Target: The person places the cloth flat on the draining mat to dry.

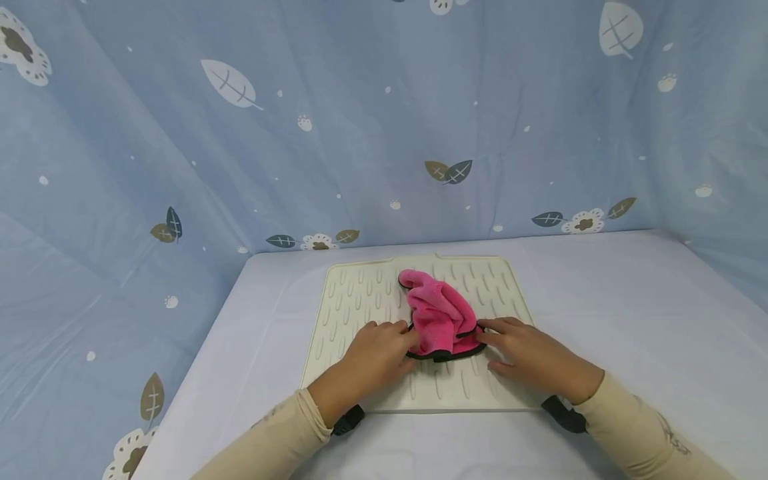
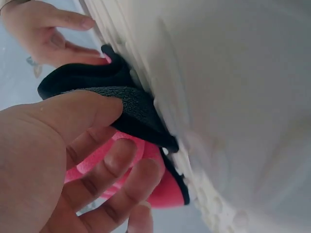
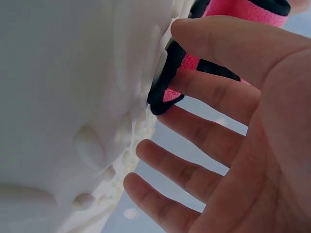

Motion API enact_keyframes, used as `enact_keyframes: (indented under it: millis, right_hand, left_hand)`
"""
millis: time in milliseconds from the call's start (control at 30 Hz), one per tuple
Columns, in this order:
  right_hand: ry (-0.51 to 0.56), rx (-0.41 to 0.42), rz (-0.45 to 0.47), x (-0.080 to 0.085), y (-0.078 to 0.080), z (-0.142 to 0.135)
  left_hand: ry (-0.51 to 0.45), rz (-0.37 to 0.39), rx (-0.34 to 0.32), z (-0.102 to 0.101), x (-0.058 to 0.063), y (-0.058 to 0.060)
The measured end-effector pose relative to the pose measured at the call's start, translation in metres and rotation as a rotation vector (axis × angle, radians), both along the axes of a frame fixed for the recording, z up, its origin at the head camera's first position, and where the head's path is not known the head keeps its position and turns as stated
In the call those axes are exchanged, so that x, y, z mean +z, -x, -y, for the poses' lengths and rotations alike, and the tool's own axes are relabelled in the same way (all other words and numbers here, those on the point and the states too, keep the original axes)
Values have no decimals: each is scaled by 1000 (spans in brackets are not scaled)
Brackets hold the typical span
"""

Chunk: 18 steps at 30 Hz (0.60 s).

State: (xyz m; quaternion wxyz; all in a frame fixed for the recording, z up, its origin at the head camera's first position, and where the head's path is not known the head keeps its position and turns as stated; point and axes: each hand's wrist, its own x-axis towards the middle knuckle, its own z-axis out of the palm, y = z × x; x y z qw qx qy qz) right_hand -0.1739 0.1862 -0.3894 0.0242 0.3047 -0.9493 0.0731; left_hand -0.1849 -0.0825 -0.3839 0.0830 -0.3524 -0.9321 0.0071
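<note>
A crumpled pink cloth [image 1: 443, 317] with black edging lies in loose folds on a cream ridged mat [image 1: 354, 293]. At its left lower corner, my left hand [image 1: 378, 350] pinches the edge; the left wrist view shows the thumb over the black trim [image 2: 141, 109] and the index finger partly hidden behind it. My right hand [image 1: 528, 353] is at the cloth's right corner, its index fingertip touching the edge. In the right wrist view the fingers [image 3: 194, 126] are spread and nearly straight, with the thumb apart from them.
The mat lies on a table covered with a white sheet [image 1: 630, 320]. A blue curtain [image 1: 372, 133] with leaf and flower prints hangs behind the table and along its sides. Dark wrist straps [image 1: 564, 415] show under the forearms in beige sleeves.
</note>
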Motion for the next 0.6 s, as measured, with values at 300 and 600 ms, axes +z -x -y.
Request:
enact_keyframes:
  millis: [300,600]
  right_hand:
    - [-12,-20,15,-4,1,0]
    - [-10,-30,33,-4,1,0]
  left_hand:
    - [-26,-127,-11,18,8,8]
    - [-108,-229,9,41,23,11]
